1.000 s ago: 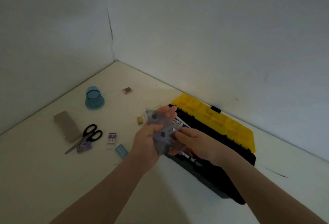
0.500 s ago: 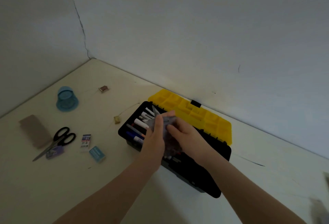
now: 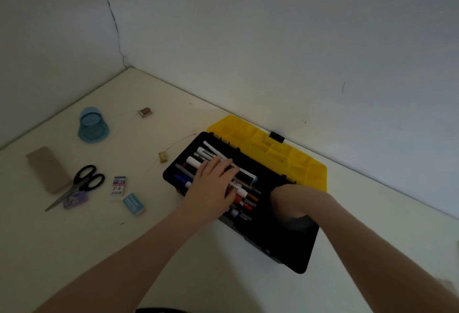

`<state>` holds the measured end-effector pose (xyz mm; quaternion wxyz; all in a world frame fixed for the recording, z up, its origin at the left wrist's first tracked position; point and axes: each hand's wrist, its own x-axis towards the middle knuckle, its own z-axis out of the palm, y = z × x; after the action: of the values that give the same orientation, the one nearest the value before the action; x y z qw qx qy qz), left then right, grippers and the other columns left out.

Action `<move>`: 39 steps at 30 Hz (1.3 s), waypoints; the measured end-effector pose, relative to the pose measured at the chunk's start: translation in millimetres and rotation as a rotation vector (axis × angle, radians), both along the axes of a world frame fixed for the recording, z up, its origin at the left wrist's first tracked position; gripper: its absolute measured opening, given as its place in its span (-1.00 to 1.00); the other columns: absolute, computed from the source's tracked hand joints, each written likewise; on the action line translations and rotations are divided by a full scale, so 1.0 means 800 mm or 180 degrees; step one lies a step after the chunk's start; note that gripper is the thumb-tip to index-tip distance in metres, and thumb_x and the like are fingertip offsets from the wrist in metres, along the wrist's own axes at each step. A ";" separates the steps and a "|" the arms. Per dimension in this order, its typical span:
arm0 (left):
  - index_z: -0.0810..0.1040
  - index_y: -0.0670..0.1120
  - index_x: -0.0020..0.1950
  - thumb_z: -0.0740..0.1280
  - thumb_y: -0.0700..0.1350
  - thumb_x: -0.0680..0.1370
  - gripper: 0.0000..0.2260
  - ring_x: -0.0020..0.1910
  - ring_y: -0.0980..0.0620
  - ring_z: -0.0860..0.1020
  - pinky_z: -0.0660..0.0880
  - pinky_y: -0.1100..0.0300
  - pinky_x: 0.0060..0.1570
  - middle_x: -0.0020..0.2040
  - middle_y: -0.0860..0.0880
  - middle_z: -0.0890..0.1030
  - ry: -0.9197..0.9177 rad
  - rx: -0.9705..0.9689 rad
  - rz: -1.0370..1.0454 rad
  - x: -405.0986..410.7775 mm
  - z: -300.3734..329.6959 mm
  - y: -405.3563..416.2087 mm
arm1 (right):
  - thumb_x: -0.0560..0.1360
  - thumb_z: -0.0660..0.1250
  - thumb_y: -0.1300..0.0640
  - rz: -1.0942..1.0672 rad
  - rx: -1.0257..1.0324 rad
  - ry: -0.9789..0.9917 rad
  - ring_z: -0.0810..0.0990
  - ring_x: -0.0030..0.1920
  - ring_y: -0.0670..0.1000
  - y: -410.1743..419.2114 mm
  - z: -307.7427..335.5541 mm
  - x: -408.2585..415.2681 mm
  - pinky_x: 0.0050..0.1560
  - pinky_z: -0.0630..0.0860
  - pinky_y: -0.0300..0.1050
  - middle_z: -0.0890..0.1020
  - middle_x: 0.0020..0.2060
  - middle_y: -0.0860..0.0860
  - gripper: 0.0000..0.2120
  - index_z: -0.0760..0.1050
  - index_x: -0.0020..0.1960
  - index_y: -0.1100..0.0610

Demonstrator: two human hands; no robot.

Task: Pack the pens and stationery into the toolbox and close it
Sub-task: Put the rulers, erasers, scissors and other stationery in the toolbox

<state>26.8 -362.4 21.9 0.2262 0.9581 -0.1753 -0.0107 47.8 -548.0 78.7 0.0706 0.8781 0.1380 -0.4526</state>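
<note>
Views: 1, head-worn, wide-angle.
Position: above the pale table [image 3: 104, 250], at the person's own head.
Facing: forward and down, toward the room corner where 2 walls meet.
Nearness: close; both forearms enter from the bottom edge, and the open toolbox [image 3: 293, 250] sits mid-frame.
Shared area: none, only 1 view.
</note>
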 end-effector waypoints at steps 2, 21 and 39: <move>0.28 -0.01 0.45 0.00 0.08 0.49 -0.47 0.51 -0.06 0.07 -0.10 0.07 0.46 0.49 -0.02 0.22 0.0070 0.0149 0.0003 -0.002 0.000 0.000 | 0.57 0.16 0.23 -0.0144 0.0039 -0.0068 0.56 0.03 0.16 0.007 -0.017 -0.005 0.00 0.42 -0.06 0.58 -0.06 0.16 -0.78 0.52 0.10 0.30; -0.04 0.04 0.53 0.00 0.14 0.61 -0.48 0.52 -0.04 -0.18 -0.24 0.06 0.45 0.55 -0.02 -0.11 0.0248 0.0571 0.0099 -0.002 0.009 -0.005 | 0.57 0.14 0.19 -0.0278 -0.0383 -0.1139 0.33 0.32 0.19 0.035 -0.063 -0.054 0.21 0.42 0.00 0.26 0.35 0.23 -0.51 0.12 0.44 0.28; 0.61 -0.21 -0.13 0.08 -0.14 0.42 -0.68 0.10 0.00 0.40 0.27 0.28 0.10 0.07 -0.22 0.57 -0.0727 -0.0946 0.1870 -0.074 -0.025 0.248 | 0.59 0.12 0.02 0.0563 0.1905 -0.1745 0.51 0.06 0.11 0.260 0.027 -0.014 0.00 0.46 -0.02 0.49 0.07 0.10 -0.74 0.42 0.09 0.19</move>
<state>-32.2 -163.7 2.1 0.3356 0.9192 0.0842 0.1877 36.6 -340.0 100.3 -0.1151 0.9326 0.3145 -0.1341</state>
